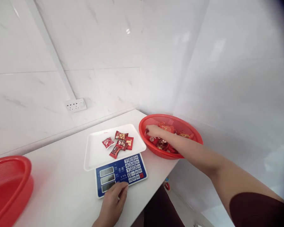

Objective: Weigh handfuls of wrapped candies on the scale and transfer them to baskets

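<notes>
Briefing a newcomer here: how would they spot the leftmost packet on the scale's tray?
On the white table, find the blue-panelled scale. On its white tray, look for the leftmost packet. Pinkish red and white, it lies slightly apart from the other four packets, which are bunched together.

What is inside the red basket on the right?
Red wrapped packets lie in the red basket, and the right hand is inside, near its left edge. The right forearm covers some packets; whatever lies beneath the top ones cannot be seen.
</notes>
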`<act>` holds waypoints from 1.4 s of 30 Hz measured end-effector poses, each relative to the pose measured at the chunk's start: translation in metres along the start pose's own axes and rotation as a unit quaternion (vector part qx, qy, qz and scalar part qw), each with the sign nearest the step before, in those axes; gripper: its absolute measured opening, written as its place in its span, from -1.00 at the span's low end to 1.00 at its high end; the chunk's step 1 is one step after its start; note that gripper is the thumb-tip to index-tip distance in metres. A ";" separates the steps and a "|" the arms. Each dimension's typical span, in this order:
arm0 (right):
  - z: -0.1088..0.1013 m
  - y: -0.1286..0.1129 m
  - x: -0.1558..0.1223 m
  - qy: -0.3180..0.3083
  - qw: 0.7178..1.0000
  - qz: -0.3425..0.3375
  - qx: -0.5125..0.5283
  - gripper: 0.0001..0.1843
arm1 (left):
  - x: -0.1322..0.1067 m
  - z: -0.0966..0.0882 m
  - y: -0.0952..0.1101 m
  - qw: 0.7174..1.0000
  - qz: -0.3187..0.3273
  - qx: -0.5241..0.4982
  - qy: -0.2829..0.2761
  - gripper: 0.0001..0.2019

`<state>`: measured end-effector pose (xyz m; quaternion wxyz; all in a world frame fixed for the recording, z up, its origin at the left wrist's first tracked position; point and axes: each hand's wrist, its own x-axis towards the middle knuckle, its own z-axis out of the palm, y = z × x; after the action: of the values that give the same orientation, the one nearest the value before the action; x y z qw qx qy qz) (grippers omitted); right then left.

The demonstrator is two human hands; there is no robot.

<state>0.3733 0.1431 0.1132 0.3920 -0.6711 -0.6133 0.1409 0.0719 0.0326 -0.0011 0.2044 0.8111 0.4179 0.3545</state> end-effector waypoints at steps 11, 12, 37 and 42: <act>0.035 -0.091 0.011 -0.137 0.957 -0.230 -0.109 -0.52 | 0.001 -0.004 0.008 1.000 0.002 0.000 -0.016 -0.78; 0.034 -0.095 0.002 -0.114 0.958 -0.245 -0.095 -0.55 | 0.002 -0.005 0.007 1.000 0.003 -0.002 -0.007 -0.78; 0.116 0.045 -0.117 0.015 0.951 0.118 0.285 -0.47 | -0.003 -0.004 0.015 0.996 0.093 -0.009 -0.005 -0.85; 0.116 0.042 -0.121 -0.005 0.955 0.108 0.276 -0.52 | -0.002 -0.005 0.019 0.996 0.093 0.002 0.014 -0.86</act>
<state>0.3003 0.0741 -0.0276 0.5411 -0.5984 -0.4764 0.3496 0.0770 0.0206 0.0133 0.1631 0.8419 0.3441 0.3822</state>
